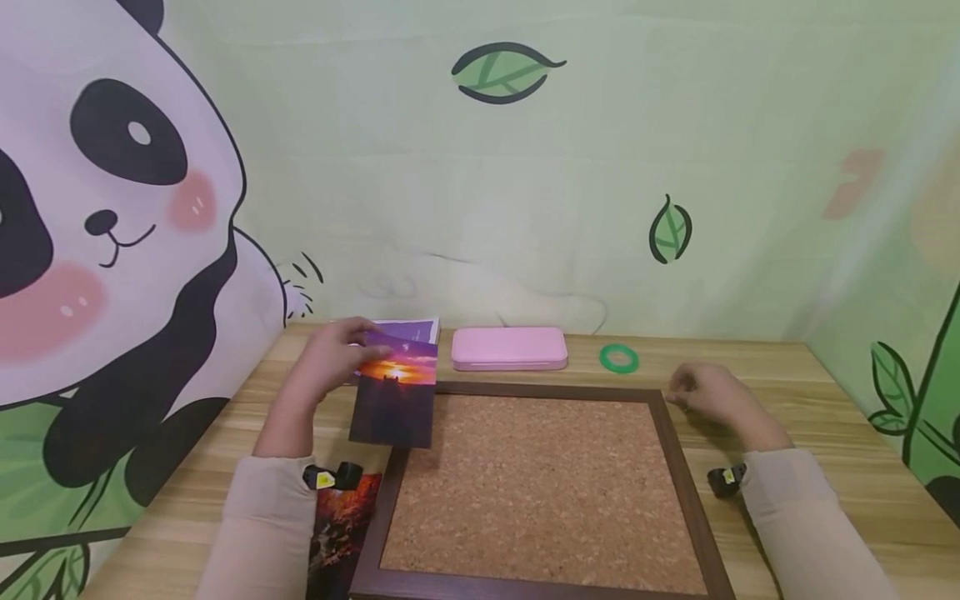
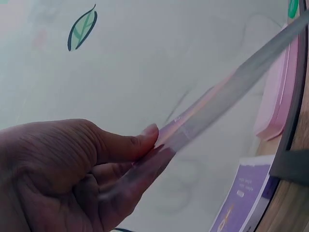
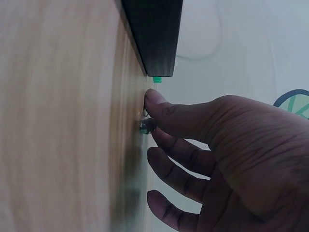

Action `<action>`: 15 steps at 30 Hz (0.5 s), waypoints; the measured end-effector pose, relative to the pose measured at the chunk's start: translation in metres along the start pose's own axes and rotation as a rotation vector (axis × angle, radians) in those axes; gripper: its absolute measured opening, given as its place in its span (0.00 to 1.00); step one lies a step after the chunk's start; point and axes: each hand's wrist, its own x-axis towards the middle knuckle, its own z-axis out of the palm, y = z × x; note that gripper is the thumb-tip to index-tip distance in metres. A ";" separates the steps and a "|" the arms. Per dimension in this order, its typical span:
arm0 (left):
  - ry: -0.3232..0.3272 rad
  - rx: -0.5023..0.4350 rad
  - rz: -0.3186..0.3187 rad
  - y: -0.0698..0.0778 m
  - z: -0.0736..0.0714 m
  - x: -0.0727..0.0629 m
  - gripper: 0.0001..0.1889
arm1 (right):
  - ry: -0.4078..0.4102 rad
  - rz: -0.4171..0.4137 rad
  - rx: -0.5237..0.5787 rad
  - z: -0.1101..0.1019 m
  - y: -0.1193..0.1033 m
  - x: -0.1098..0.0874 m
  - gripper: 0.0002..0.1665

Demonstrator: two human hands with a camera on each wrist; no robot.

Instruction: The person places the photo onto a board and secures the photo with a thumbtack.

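Observation:
My left hand [image 1: 327,362] pinches a sunset picture card [image 1: 393,400] between thumb and fingers. That card hangs over the upper left corner of a brown-framed cork board [image 1: 525,483]. From the left wrist, the card [image 2: 207,111] shows almost edge-on, thumb on its near side. Just beyond the board's upper right corner is my right hand [image 1: 716,400], low over the table. In the right wrist view its thumb and forefinger pinch a tiny clear, shiny push pin [image 3: 147,126]; the other fingers curl loosely.
Behind the board lie a pink case [image 1: 510,348] and a green tape ring [image 1: 618,358]. A purple booklet [image 2: 244,191] is at the back left. An orange-and-dark picture [image 1: 341,533] lies by the board's left edge, partly under my left sleeve. A printed wall backs the table.

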 end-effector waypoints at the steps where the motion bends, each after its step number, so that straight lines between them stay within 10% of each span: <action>1: -0.019 -0.022 0.015 0.002 0.001 -0.001 0.22 | -0.003 -0.008 -0.004 0.000 0.000 0.000 0.10; 9: -0.277 -0.112 0.141 0.014 0.013 -0.011 0.21 | -0.021 -0.031 0.016 -0.001 -0.004 -0.002 0.06; 15: -0.305 -0.154 0.162 0.008 0.034 -0.010 0.20 | -0.068 -0.009 0.008 0.000 -0.004 -0.002 0.07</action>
